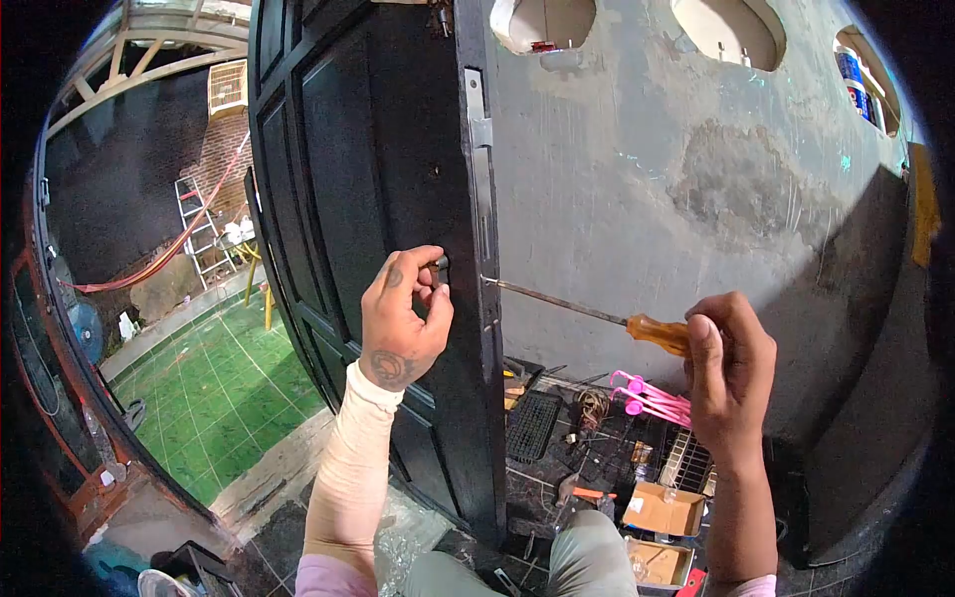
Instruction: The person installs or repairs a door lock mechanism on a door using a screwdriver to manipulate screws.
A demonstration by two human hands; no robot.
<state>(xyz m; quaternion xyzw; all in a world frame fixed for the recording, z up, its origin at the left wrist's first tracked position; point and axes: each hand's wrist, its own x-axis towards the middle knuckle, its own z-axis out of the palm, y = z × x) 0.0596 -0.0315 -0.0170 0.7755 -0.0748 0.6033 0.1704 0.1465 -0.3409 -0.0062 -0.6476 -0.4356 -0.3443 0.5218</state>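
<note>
A black panelled door (pixel 398 179) stands open with its edge facing me, and a metal lock plate (pixel 480 149) runs along that edge. My left hand (pixel 406 323) is at the door's face, its fingers pinched round a small metal cylinder (pixel 441 267). In my right hand (pixel 733 373) is a screwdriver (pixel 652 330) with an amber handle, held level. Its long shaft points left, and the tip is at the door edge beside the lock plate's lower part. Whether the tip sits in a screw is too small to tell.
Behind the door is a grey wall (pixel 617 199) with niches. On the floor lie a black crate (pixel 534 426), cardboard boxes (pixel 665 509), pink hangers (pixel 652 400) and a hammer (pixel 592 493). Through the doorway at left are green tiles (pixel 214 418), a ladder (pixel 204 234) and a hammock (pixel 164 264).
</note>
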